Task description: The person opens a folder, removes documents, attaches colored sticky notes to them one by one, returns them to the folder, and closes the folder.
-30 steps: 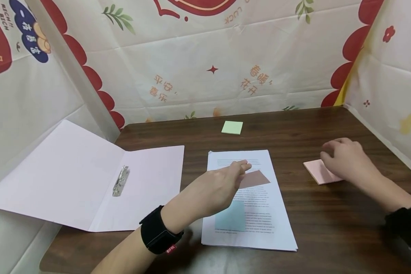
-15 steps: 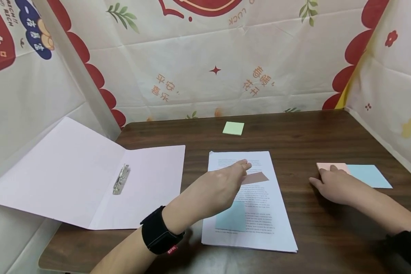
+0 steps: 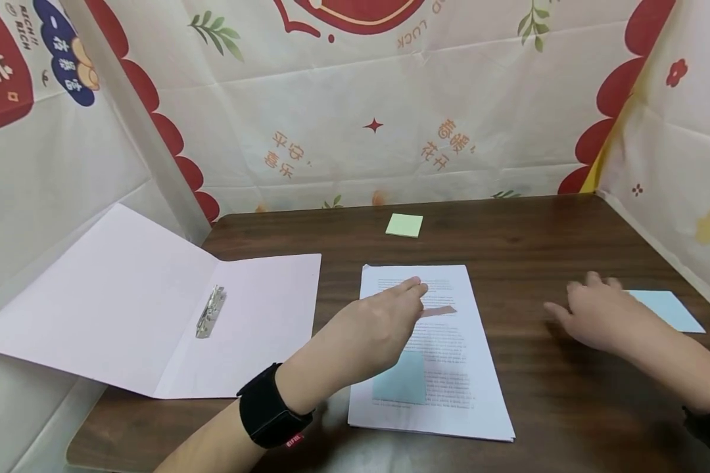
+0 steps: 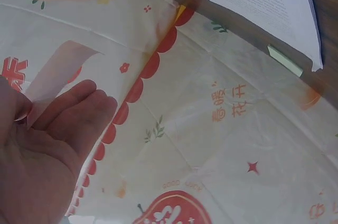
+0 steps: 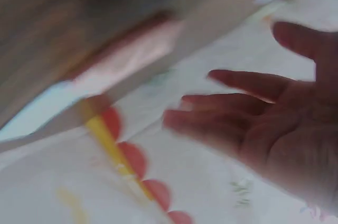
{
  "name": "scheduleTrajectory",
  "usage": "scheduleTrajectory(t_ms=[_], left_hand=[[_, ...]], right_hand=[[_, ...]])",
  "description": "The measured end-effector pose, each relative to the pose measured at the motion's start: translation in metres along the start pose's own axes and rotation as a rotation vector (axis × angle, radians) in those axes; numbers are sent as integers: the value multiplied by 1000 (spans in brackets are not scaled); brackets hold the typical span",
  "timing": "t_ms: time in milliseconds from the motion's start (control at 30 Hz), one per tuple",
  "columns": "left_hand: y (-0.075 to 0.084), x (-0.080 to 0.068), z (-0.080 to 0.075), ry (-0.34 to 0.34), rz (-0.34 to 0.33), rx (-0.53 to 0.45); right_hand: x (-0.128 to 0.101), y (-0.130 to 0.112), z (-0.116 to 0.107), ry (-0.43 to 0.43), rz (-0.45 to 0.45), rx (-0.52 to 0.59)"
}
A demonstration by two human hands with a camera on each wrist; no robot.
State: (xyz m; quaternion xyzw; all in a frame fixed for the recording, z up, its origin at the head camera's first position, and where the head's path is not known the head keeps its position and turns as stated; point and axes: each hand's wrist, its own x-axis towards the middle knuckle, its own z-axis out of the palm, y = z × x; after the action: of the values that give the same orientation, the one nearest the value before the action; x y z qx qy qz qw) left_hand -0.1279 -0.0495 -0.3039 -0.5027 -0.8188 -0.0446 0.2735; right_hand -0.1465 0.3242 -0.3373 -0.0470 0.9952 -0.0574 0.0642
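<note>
My left hand (image 3: 384, 328) pinches a single pink sticky note (image 4: 60, 71) between thumb and forefinger, the other fingers extended. In the head view the note hangs over a printed paper stack (image 3: 444, 420), where a blue sticky note (image 3: 401, 380) lies low on the top sheet. My right hand (image 3: 606, 315) is open, fingers spread, above the right side of the table. A pink sticky note pad (image 5: 129, 55) shows beyond its fingertips in the blurred right wrist view; the hand hides it in the head view. A light blue pad (image 3: 668, 310) lies against the pink one.
An open pale folder (image 3: 266, 315) with a metal clip (image 3: 211, 312) lies on the left, its cover against the side cloth. A green sticky note pad (image 3: 404, 225) sits near the back edge of the brown table (image 3: 491, 243). Printed cloth (image 3: 331, 98) walls in the back and sides.
My right hand came down onto the pink pad, which now lies beside the blue one, then lifted off with fingers spread. The left hand keeps its pinch, and the pink note looks more edge-on.
</note>
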Motion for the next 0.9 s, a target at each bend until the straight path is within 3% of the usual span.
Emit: scheduleTrajectory(t_ms=[33, 100, 233, 300, 367, 500, 633, 767, 833, 900], left_hand=[[2, 0, 0, 19, 29, 54], [6, 1, 1, 67, 96, 177], [16, 5, 0, 195, 206, 375], [19, 8, 0, 252, 242, 428], [22, 10, -1, 292, 266, 451], [23, 9, 0, 306, 292, 443], [22, 5, 6, 242, 284, 376], [18, -1, 14, 119, 239, 251], [14, -6, 17, 29, 198, 190], [10, -10, 20, -76, 153, 141]], right_hand=[[-2, -11, -4, -5, -23, 67], [-6, -32, -13, -79, -104, 345], [-11, -67, -27, -391, -194, 984], [-13, -76, -31, -479, -203, 1128], [-13, -81, -33, -478, -210, 1166], [-12, -86, -32, -399, -207, 1110], [-8, -92, -25, -249, -297, 863], [-7, -97, -11, -51, -399, 532], [-7, -98, -2, -15, -418, 438], [-8, -98, 6, -33, -433, 410]])
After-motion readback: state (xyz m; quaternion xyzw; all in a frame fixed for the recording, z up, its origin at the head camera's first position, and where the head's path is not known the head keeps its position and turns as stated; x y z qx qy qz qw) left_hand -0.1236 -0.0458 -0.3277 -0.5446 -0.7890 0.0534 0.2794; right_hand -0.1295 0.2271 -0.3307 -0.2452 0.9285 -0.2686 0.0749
